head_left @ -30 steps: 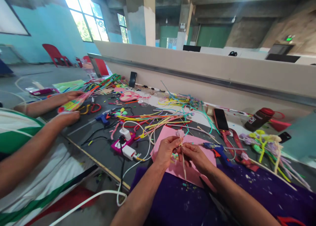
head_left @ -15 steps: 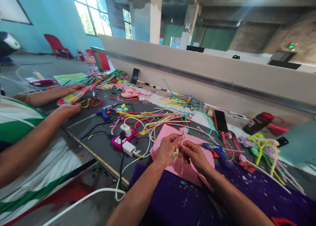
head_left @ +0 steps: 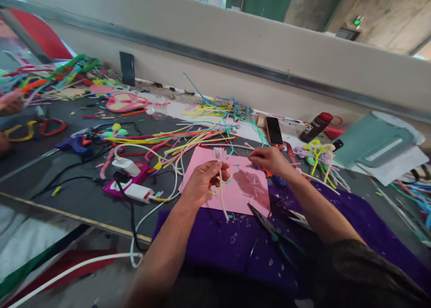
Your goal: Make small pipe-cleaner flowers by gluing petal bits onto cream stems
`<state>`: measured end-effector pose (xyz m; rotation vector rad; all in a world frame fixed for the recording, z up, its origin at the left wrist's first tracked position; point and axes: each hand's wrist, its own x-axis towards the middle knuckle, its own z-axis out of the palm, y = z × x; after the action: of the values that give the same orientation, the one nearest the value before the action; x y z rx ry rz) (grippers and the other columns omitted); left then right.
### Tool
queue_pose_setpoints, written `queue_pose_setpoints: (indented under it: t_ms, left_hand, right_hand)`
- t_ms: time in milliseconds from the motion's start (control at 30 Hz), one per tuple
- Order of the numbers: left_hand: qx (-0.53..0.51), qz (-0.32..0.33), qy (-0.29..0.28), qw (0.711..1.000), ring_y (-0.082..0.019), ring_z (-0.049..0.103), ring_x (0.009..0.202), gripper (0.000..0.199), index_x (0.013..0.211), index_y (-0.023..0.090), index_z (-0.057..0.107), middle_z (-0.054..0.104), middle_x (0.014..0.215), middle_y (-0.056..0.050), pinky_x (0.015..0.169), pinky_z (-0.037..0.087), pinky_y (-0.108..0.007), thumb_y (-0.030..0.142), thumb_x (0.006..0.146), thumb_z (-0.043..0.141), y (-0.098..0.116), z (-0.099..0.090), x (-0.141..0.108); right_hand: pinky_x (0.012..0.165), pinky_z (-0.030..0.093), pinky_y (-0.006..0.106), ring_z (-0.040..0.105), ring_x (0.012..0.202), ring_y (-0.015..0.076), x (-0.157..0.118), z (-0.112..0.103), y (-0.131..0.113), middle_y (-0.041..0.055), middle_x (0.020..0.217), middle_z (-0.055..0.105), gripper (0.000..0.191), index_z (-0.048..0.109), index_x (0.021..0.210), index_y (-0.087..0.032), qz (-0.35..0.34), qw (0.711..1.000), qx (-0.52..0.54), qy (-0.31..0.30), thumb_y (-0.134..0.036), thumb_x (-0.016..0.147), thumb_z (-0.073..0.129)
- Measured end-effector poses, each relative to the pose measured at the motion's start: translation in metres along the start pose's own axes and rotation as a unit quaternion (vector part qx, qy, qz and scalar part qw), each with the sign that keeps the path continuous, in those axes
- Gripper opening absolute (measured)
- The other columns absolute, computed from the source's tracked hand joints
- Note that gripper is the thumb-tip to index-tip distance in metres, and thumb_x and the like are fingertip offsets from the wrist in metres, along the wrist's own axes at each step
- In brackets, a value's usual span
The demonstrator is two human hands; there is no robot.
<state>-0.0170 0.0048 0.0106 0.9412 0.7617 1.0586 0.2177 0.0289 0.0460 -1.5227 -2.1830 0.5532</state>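
Note:
My left hand [head_left: 205,180] is closed in a pinch on a pipe cleaner flower, with pale pink petals [head_left: 220,153] above the fingers and a cream stem [head_left: 222,200] hanging below. Over the right edge of a pink sheet [head_left: 198,157], my right hand [head_left: 269,160] has its fingers pressed together. It is right by the blue and orange glue gun [head_left: 276,179], which it partly covers. Whether those fingers hold anything is hidden. Small pale pipe cleaner pieces [head_left: 254,182] lie on the sheet. Pliers [head_left: 269,227] rest on the purple cloth [head_left: 215,240] in front.
A purple power strip [head_left: 134,175] with white plugs and trailing cables lies at left, near another blue glue gun [head_left: 74,145]. Loose pipe cleaners [head_left: 198,142] spread behind the sheet. A phone [head_left: 273,130], a dark bottle [head_left: 315,126] and scissors [head_left: 299,218] are at right. A co-worker's hand [head_left: 11,106] shows far left.
My right hand has come away from the flower and moved right to the glue gun. My left hand keeps the flower. The view has turned right and downward.

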Motion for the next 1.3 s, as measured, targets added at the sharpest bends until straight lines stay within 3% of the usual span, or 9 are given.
queue_pose_setpoints:
  t_ms: [133,267,467,700,800,933,1033,1133,1300]
  left_hand:
    - [-0.013,-0.016,-0.022,1.0,-0.01,0.054,0.055,0.027,0.085,0.013,0.069,0.061,0.06,-0.002,0.048,0.036,-0.019,0.036,0.074,0.062,-0.001,0.001,0.0]
    - [-0.028,-0.024,-0.032,0.999,-0.01,0.053,0.055,0.027,0.088,0.012,0.069,0.059,0.061,-0.002,0.048,0.035,-0.019,0.035,0.075,0.06,0.002,0.002,-0.001]
    - [-0.043,-0.017,-0.038,0.998,-0.011,0.054,0.057,0.027,0.088,0.012,0.068,0.061,0.066,-0.005,0.049,0.037,-0.02,0.035,0.078,0.059,0.004,0.001,-0.005]
    - [-0.109,-0.029,-0.057,0.992,-0.011,0.052,0.049,0.025,0.076,0.014,0.063,0.057,0.056,-0.002,0.044,0.038,-0.021,0.038,0.076,0.059,0.003,0.001,-0.004]
    - [-0.14,-0.047,-0.049,0.988,-0.01,0.05,0.044,0.024,0.075,0.015,0.059,0.053,0.053,0.001,0.039,0.035,-0.02,0.038,0.077,0.058,0.0,0.002,-0.001]
    - [-0.111,-0.049,0.026,0.992,-0.007,0.05,0.041,0.021,0.074,0.015,0.057,0.053,0.051,0.003,0.039,0.036,-0.017,0.035,0.074,0.063,-0.004,0.003,0.002]
    - [-0.052,-0.038,0.077,0.995,-0.007,0.054,0.043,0.022,0.076,0.015,0.059,0.057,0.053,0.003,0.043,0.041,-0.017,0.035,0.072,0.066,-0.006,0.004,0.004]
    - [0.0,-0.03,0.113,0.993,-0.008,0.056,0.044,0.026,0.077,0.014,0.06,0.061,0.055,0.003,0.045,0.043,-0.018,0.036,0.068,0.07,-0.009,0.005,0.004]
    - [0.043,-0.026,0.121,0.991,-0.01,0.058,0.043,0.028,0.081,0.015,0.06,0.063,0.053,0.002,0.039,0.041,-0.018,0.037,0.066,0.07,-0.014,0.005,0.006]
  right_hand:
    - [0.063,0.04,0.023,0.062,0.072,0.0161,0.005,0.034,0.009,0.006,0.079,0.07,0.02,0.069,0.084,-0.016,0.019,0.99,-0.136,-0.043,-0.023,0.081,0.051]
    - [0.064,0.041,0.029,0.064,0.078,0.0256,0.01,0.064,0.008,0.0179,0.085,0.069,0.027,0.067,0.081,-0.009,0.042,0.975,-0.207,-0.065,-0.029,0.083,0.048]
    - [0.058,0.038,0.027,0.063,0.07,0.0245,0.011,0.067,0.008,0.0169,0.077,0.067,0.024,0.064,0.077,-0.01,0.023,0.976,-0.2,-0.085,-0.025,0.083,0.046]
    - [0.053,0.034,0.021,0.054,0.058,0.0114,0.008,0.043,0.001,0.0016,0.066,0.062,0.012,0.059,0.078,-0.016,-0.041,0.995,-0.06,-0.073,-0.017,0.08,0.048]
    - [0.051,0.037,0.019,0.053,0.055,0.0089,0.011,0.03,-0.008,-0.0019,0.063,0.059,0.012,0.058,0.08,-0.016,-0.064,0.992,0.064,-0.089,-0.021,0.082,0.048]
    - [0.046,0.038,0.017,0.053,0.057,0.0082,0.018,0.02,-0.015,-0.0014,0.071,0.059,0.015,0.061,0.087,-0.016,-0.059,0.939,0.322,-0.108,-0.026,0.077,0.057]
    - [0.044,0.038,0.017,0.053,0.055,0.0076,0.022,0.025,-0.017,-0.0023,0.069,0.059,0.02,0.063,0.09,-0.017,-0.041,0.9,0.419,-0.112,-0.028,0.073,0.063]
    - [0.043,0.038,0.017,0.054,0.051,0.0076,0.025,0.036,-0.017,-0.003,0.064,0.06,0.02,0.062,0.087,-0.015,-0.029,0.878,0.465,-0.109,-0.028,0.071,0.065]
    - [0.043,0.038,0.017,0.054,0.051,0.0079,0.024,0.044,-0.02,-0.0023,0.062,0.06,0.015,0.062,0.08,-0.015,-0.046,0.895,0.433,-0.097,-0.028,0.075,0.062]
